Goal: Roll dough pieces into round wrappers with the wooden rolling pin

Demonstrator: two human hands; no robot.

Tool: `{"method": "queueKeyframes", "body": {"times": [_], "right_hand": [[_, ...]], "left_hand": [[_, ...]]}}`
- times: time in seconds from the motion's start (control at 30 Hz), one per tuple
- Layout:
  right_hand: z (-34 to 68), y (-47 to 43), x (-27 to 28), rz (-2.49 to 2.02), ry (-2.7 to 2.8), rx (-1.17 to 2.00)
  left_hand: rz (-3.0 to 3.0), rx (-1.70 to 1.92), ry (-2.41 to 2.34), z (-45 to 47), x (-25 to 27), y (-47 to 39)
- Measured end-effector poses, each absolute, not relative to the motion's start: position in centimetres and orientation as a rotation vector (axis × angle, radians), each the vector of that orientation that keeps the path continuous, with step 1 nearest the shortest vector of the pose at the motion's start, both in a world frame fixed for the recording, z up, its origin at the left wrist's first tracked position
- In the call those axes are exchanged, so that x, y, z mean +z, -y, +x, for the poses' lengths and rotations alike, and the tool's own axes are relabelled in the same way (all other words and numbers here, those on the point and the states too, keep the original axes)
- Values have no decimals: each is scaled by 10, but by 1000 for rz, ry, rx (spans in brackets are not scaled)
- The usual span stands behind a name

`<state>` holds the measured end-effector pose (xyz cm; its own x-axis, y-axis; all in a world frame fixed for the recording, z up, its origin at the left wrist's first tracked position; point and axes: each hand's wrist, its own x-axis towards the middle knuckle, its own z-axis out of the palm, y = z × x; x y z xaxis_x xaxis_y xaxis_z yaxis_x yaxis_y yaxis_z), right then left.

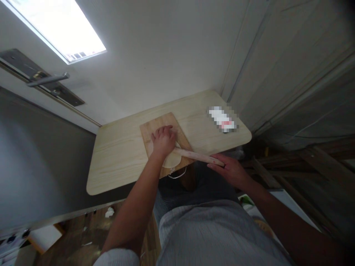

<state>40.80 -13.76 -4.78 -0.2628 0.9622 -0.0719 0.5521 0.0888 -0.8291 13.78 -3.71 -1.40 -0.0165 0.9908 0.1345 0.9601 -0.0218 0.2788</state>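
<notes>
Head view: one pale wooden rolling pin, slim and rod-shaped [198, 155], is slanting from the board's near right part out past its edge. Its near end is resting in the right hand [230, 169], whose fingers are closing around it; the far tip is disappearing beside the left hand [163, 140].

One flat, cream-coloured, rounded sheet of dough [173, 160] is lying on a rectangular brown wooden cutting board [158, 120]; hand, forearm and pin are covering much of its outline. The left hand is bearing palm-down over it, fingers slightly apart and bending; whether they are gripping anything cannot be told.

One thin, curved metal handle [178, 176] is projecting from the board's near edge. A pale wood-grain tabletop with rounded corners [116, 159] is supporting the board. Toward its right end, a pixelated oblong object [222, 119] is lying, its details masked. Shadow is obscuring the timber at far right [318, 162].
</notes>
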Motion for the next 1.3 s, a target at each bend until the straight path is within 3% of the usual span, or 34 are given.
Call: {"method": "queueKeyframes", "body": {"times": [0.8, 1.03, 1.3], "right_hand": [[409, 120, -42, -1689, 1699, 1021], [408, 111, -44, -1754, 1461, 1245], [407, 109, -51, -1749, 1413, 1253]], "left_hand": [[2267, 309, -2117, 155, -15, 8], [2251, 345, -2153, 160, -20, -6], [2249, 387, -2172, 164, -20, -11]]}}
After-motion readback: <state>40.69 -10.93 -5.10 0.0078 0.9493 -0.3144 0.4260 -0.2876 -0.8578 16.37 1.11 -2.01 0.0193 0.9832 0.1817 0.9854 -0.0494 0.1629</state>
